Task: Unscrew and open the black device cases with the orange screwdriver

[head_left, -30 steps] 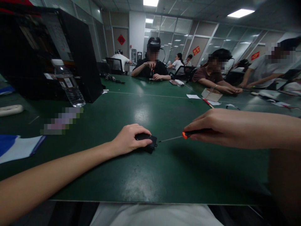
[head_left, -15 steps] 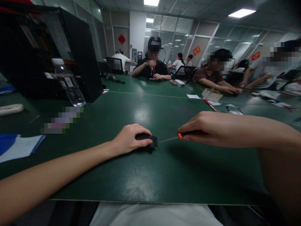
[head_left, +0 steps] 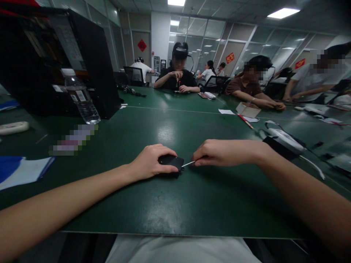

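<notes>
My left hand (head_left: pixel 150 160) is wrapped round a small flat black box (head_left: pixel 173 162), fingers over its far edge and thumb along the near one. The box lies at the table's middle, with a small metal loop or tab at its right end. From the right, my right hand (head_left: pixel 210 153) is closed on a screwdriver. Only the thin metal shaft of the screwdriver (head_left: pixel 189 164) shows, running left to the box's right end. Its handle is hidden by the hand. Whether the tip enters the box is too small to tell.
Across the green table (head_left: pixel 153 197) stand a water bottle (head_left: pixel 82 96) and a black computer case (head_left: pixel 95 65) at left. A white device with a cable (head_left: pixel 285 138) lies at right, near an open cardboard box (head_left: pixel 248 109). Several people sit around, one person (head_left: pixel 178 78) opposite.
My right hand has moved left, closer to the black box, so less of the screwdriver shaft shows and its orange-and-black handle is now hidden. The left hand has barely moved; the box seems slightly tilted.
</notes>
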`<state>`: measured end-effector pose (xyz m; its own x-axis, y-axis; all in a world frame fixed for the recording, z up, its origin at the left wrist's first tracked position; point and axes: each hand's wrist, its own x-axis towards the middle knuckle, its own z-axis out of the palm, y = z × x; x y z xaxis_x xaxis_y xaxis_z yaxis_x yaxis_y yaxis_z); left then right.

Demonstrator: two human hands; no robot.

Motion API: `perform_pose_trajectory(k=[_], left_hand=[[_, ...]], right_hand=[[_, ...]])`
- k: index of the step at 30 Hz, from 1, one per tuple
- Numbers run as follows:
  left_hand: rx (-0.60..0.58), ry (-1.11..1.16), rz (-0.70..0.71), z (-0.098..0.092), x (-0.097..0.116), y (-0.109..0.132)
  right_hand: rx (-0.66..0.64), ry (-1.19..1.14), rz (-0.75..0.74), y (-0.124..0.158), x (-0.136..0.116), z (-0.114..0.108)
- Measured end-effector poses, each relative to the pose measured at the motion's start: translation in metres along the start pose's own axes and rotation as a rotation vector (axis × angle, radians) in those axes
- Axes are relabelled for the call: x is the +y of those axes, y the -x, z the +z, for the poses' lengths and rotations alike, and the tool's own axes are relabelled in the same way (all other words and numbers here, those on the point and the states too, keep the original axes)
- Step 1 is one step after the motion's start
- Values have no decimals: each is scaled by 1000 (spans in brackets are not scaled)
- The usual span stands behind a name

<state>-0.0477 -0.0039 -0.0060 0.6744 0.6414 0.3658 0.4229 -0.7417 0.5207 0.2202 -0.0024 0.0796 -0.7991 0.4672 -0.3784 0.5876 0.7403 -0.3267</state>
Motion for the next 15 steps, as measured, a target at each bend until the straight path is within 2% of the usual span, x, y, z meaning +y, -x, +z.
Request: perform_pose_trajectory(k=[15], left_hand=[[14,6,17,1,-2,1]], right_hand=[[17,112,153,6,12,-5]])
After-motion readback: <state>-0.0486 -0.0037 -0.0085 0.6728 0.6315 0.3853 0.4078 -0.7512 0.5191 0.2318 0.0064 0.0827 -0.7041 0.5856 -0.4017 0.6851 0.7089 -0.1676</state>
